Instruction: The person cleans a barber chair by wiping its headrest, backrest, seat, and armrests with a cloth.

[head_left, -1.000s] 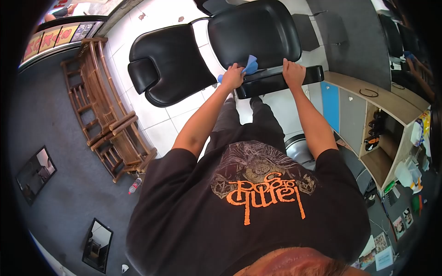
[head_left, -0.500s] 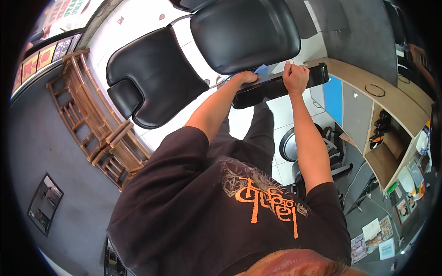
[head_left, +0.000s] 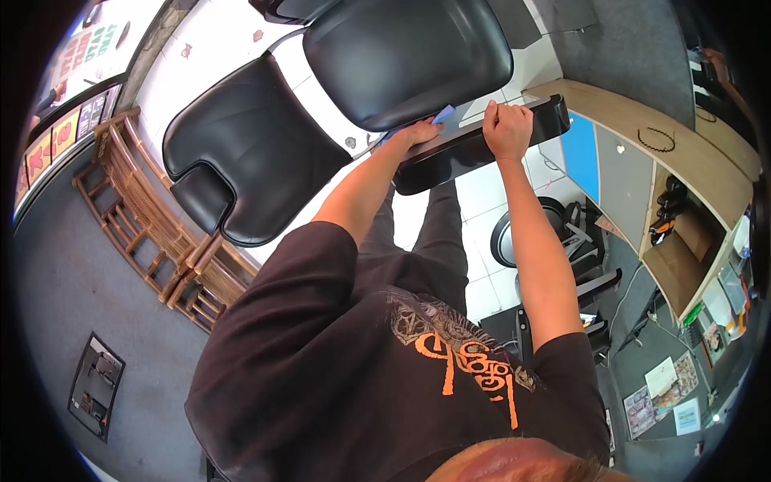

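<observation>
A black salon chair with a padded seat [head_left: 409, 60] and a backrest [head_left: 257, 153] stands before me. My left hand [head_left: 418, 133] is closed on a blue cloth [head_left: 443, 114], which pokes out past the fingers. This hand lies at the inner side of the chair's glossy black armrest [head_left: 450, 165], beside the seat. My right hand [head_left: 507, 131] is wrapped over the top of the same armrest, nearer its far right end. Its fingertips are partly hidden.
A bamboo bench [head_left: 161, 217] runs along the left wall. To the right is a wooden counter [head_left: 610, 108] with a beaded loop [head_left: 656, 140] on top. A round black-rimmed stool seat [head_left: 506, 239] is below it. White tiles [head_left: 486, 297] cover the floor.
The view has shifted a little, so the chair appears farther left. Both hands stay at the armrest, with the cloth still in my left hand.
</observation>
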`<state>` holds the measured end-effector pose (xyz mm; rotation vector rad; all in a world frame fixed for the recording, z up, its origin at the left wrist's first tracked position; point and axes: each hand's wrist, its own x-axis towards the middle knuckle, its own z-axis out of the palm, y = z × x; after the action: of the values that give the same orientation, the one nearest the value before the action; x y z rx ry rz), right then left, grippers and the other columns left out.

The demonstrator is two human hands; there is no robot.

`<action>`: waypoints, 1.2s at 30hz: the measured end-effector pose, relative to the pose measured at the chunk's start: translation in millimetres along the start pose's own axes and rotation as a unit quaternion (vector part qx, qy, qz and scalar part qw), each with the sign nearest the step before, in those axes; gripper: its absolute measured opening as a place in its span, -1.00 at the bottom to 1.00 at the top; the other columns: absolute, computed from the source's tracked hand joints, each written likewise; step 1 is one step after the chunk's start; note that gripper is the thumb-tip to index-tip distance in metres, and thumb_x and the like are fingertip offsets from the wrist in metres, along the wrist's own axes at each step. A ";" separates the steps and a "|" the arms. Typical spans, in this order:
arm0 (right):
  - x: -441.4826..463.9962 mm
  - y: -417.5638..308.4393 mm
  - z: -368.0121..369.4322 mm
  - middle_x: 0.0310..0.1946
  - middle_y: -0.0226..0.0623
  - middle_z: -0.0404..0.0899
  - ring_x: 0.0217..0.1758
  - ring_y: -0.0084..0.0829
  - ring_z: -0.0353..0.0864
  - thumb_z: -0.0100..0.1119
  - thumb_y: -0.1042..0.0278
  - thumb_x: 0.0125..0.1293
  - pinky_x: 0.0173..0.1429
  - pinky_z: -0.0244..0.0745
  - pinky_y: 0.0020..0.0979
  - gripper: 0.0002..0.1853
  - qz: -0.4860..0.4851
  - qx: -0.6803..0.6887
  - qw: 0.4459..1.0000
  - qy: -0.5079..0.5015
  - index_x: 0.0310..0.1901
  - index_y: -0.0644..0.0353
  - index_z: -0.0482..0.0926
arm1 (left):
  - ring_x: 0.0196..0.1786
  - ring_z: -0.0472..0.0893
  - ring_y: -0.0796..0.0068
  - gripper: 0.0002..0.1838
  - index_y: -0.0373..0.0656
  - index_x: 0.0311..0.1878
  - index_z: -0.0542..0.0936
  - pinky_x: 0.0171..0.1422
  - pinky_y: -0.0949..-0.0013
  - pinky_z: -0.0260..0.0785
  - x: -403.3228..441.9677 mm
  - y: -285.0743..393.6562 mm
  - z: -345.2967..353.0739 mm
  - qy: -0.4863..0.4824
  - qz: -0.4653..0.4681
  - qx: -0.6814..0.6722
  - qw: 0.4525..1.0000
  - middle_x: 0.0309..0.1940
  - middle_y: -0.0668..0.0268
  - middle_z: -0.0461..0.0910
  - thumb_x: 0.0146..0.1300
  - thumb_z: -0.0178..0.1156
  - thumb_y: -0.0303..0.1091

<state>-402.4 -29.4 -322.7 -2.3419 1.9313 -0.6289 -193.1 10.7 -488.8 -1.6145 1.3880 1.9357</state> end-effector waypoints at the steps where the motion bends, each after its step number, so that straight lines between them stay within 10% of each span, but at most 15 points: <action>1: -1.9 -0.5 0.0 -0.68 -0.40 0.49 -0.49 -0.30 0.52 0.21 0.27 0.48 0.02 0.45 -0.23 -0.58 0.003 0.001 1.000 0.000 -0.62 0.08 0.51 | 0.75 0.10 0.07 -0.21 0.11 0.73 0.18 0.81 0.03 -0.11 -6.4 0.3 -0.1 -0.014 0.017 -0.009 1.000 0.74 0.18 0.14 0.58 -0.11 0.27; 13: -1.6 -0.6 -0.2 -0.65 -0.40 0.54 -0.43 -0.29 0.57 0.21 0.25 0.49 0.04 0.46 -0.22 -0.60 0.001 -0.008 1.000 0.001 -0.59 0.08 0.55 | 0.72 0.18 0.04 -0.26 0.20 0.70 0.28 0.78 0.02 0.00 8.8 58.3 -3.6 -0.044 0.099 -0.012 0.994 0.72 0.17 0.19 0.54 -0.08 0.22; 20: -1.3 0.9 0.1 -0.62 -0.36 0.56 -0.42 -0.27 0.58 0.22 0.25 0.49 0.06 0.46 -0.21 -0.61 -0.007 -0.007 1.000 -0.009 -0.56 0.11 0.57 | 0.65 0.34 0.05 -0.25 -0.09 0.59 0.43 0.69 -0.01 0.14 85.0 28.9 29.0 0.028 0.126 0.088 0.988 0.63 0.08 0.35 0.48 0.01 0.16; 27: -3.9 4.3 2.4 -0.62 -0.38 0.56 -0.40 -0.29 0.59 0.22 0.26 0.49 0.08 0.46 -0.22 -0.60 -0.004 -0.022 0.999 -0.023 -0.58 0.10 0.55 | 0.62 0.35 -0.02 -0.16 -0.21 0.61 0.38 0.69 -0.04 0.11 -30.0 3.3 -19.8 -0.021 -0.030 -0.150 0.988 0.62 -0.03 0.32 0.58 -0.07 0.31; 36: -3.6 3.0 1.4 -0.62 -0.41 0.57 -0.40 -0.32 0.59 0.21 0.28 0.48 0.05 0.45 -0.23 -0.61 -0.004 -0.009 1.000 -0.008 -0.59 0.08 0.55 | 0.39 0.60 -0.08 -0.33 -0.29 0.49 0.47 0.54 0.05 0.35 -99.7 -53.5 -68.0 -0.018 -0.059 0.053 0.997 0.33 -0.14 0.61 0.52 -0.01 0.02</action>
<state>-405.3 -27.0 -325.9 -2.3584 1.9313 -0.5921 -78.8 20.1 -423.4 -1.5673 1.3262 1.7868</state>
